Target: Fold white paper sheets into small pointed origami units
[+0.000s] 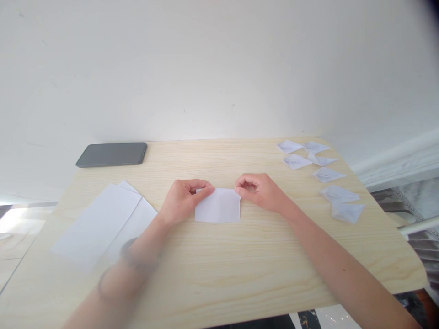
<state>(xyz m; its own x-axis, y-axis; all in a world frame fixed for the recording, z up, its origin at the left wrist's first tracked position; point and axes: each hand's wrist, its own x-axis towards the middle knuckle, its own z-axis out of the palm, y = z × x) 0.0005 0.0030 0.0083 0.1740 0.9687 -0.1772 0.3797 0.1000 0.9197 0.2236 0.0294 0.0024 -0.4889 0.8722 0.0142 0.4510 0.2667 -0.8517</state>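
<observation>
A small white rectangle of paper with a faint upright crease lies in the middle of the wooden table, between both hands. My left hand pinches its upper left edge between thumb and fingers. At the upper right corner, my right hand grips the same paper with thumb and forefinger, the other fingers curled. Part of the paper's top edge is hidden under the left thumb.
Larger white sheets overlap on the left, partly behind my left forearm. A dark phone lies at the back left against the wall. Several folded paper pieces line the right side of the table.
</observation>
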